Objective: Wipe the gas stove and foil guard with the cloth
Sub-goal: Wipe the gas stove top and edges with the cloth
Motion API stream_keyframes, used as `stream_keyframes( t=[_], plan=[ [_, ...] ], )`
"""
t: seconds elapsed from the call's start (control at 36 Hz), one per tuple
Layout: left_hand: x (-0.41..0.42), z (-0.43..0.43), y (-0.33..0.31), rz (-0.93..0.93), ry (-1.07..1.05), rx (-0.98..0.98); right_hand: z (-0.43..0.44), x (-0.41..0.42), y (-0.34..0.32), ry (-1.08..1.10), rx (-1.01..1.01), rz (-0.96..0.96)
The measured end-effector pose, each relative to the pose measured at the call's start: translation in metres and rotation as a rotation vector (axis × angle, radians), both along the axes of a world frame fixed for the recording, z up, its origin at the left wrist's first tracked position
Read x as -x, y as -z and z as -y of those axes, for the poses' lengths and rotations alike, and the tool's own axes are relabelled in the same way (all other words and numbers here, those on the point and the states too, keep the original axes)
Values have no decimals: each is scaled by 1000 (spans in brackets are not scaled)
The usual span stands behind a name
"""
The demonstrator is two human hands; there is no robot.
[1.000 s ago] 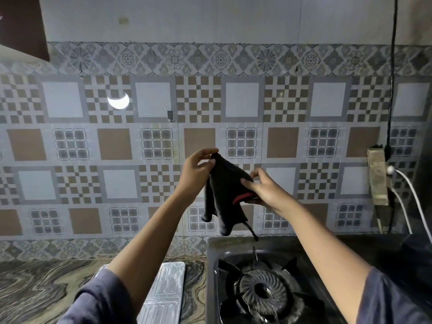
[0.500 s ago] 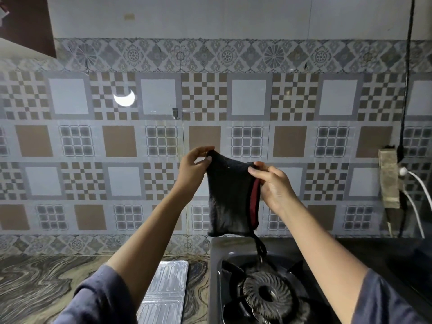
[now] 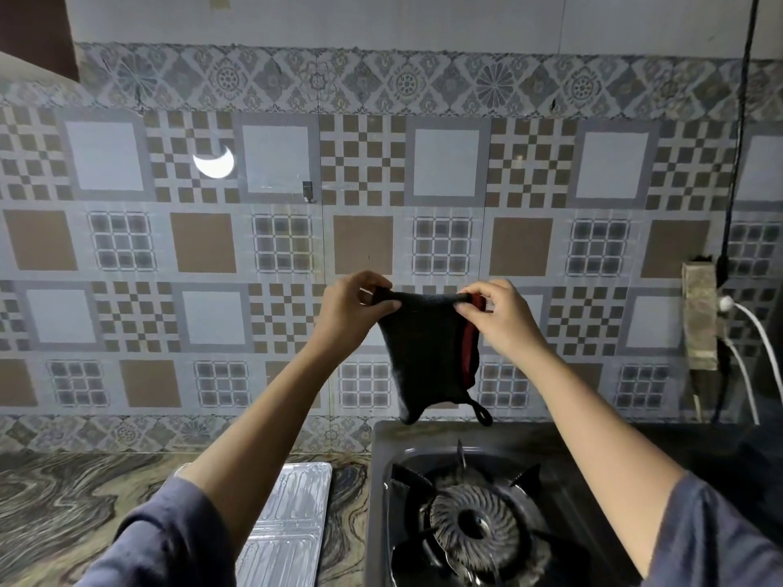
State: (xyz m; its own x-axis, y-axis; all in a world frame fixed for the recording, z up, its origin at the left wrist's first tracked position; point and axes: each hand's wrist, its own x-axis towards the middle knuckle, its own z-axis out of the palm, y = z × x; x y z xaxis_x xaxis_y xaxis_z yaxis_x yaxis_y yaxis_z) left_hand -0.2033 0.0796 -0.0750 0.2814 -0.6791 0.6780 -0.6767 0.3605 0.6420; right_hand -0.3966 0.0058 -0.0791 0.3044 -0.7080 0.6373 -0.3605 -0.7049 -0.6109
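**Black cloth held spread above the stove**

A black cloth (image 3: 428, 353) hangs in the air before the tiled wall (image 3: 445, 163), stretched by its top edge between two raised hands. The left hand (image 3: 354, 309) pinches the top left corner between its thumb and curled fingers. The right hand (image 3: 504, 319) pinches the top right corner in the same way, so each grip is closed on the cloth.

A red edge (image 3: 469, 349) runs down the cloth's right side, just below the right hand. A small loop (image 3: 483, 413) dangles from the lower right corner, and the lower left corner droops to a point. In this view both lower corners reach the line of the stove's back rim; whether they touch it cannot be told.

The stove (image 3: 381, 459) stands at lower right. Its round, ribbed burner (image 3: 474, 523) is ringed by dark pan supports. The foil guard (image 3: 292, 523) lies flat on the marbled desk (image 3: 63, 502), just left of the stove and partly hidden by the left forearm.

At far right a socket block (image 3: 699, 315) on the wall carries white cables (image 3: 758, 332), and a black cord (image 3: 737, 120) runs up the wall above it. Both forearms are bare, with grey-blue sleeves (image 3: 161, 544) at the bottom corners.
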Motion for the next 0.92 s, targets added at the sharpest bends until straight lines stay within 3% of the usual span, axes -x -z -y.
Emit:
stream_keyframes(
  t=[0.11, 0.31, 0.58, 0.92],
  plan=[
    [1, 7, 6, 139, -42, 51, 6, 0, 4, -83, -105, -23],
    [-12, 26, 30, 147, -49, 7, 28, -5, 17, -144, -230, -65],
    [-21, 50, 62, -76, -57, -5, 51, -34, 42, -123, -186, 38],
    [-15, 25, 150, -195, 20, -254, 62, -19, 119, -219, -498, -246]
  ],
)
